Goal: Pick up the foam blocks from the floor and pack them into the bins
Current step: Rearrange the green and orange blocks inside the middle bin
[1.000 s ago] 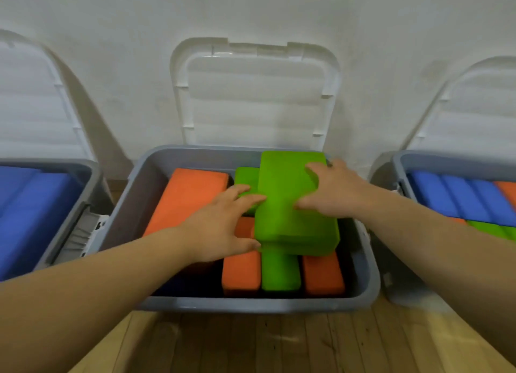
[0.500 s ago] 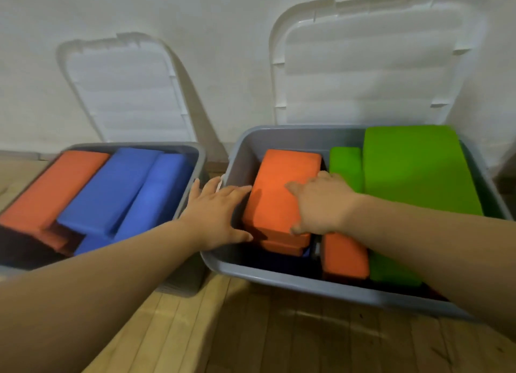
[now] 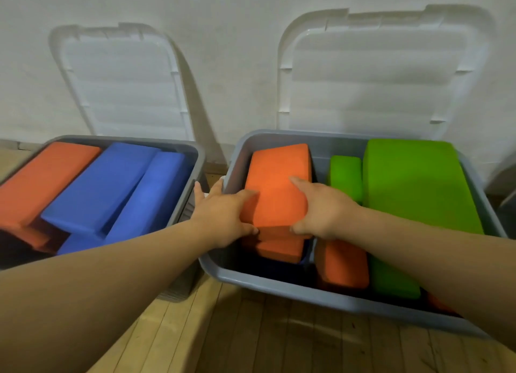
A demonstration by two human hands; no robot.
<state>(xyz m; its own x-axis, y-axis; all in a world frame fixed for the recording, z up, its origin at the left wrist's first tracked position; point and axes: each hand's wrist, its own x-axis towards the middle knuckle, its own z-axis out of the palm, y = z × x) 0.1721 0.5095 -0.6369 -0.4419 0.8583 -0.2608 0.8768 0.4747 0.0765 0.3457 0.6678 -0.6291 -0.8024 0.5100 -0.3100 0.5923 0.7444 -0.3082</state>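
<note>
The left hand (image 3: pixel 223 216) and right hand (image 3: pixel 325 209) grip the flat orange rectangular foam block (image 3: pixel 279 177), which lies tilted atop others inside the grey plastic bin (image 3: pixel 301 290). This looks like the packing step; next, it probably needs seating level.

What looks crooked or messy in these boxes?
The big green block lies tilted on top of other blocks in the right bin, sticking above its rim. The orange block gripped by the left hand and right hand is tilted too. In the left bin, the blue blocks lie slanted across each other.
</note>
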